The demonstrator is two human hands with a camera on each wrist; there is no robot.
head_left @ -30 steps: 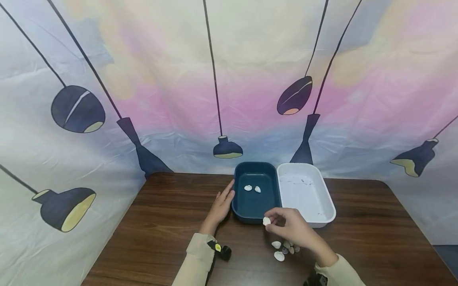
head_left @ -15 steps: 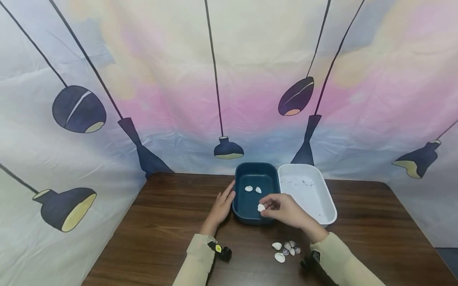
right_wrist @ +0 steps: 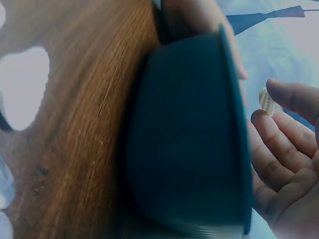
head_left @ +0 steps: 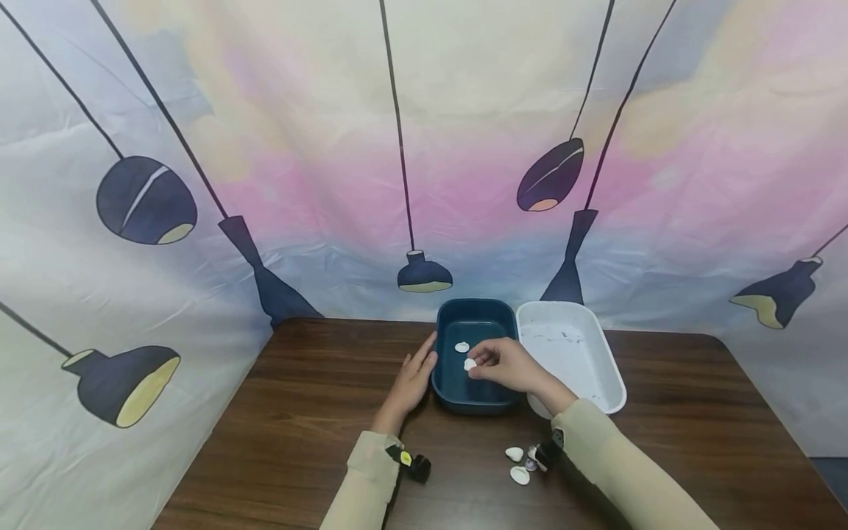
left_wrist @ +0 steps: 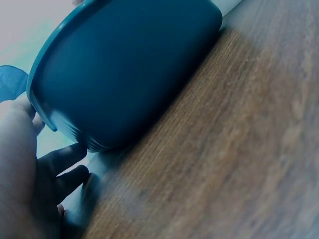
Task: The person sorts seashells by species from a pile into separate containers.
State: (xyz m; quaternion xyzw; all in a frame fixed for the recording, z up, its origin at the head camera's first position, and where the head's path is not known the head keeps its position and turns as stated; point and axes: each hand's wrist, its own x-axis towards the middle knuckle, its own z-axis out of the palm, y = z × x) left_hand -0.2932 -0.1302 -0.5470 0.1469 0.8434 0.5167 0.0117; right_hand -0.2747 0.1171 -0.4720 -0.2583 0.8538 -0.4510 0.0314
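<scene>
My right hand pinches a small white seashell between thumb and fingertips, over the dark teal dish. In the right wrist view this shell looks pale and ribbed, and it is above the dish's rim. Another white shell lies on the dish floor; the area right of it is hidden by my right hand. With its fingers fairly straight, my left hand rests against the dish's left side. The left wrist view shows those fingers touching the dish's outer wall.
A white dish with dark specks stands against the teal one's right side. On the brown wooden table, several shells lie in front of the dishes, partly covered by the right wrist camera. A painted cloth hangs behind the table.
My right hand has carried the pinched shell from the teal dish's front edge forward and left over its inside. The left hand has stayed at the dish's side.
</scene>
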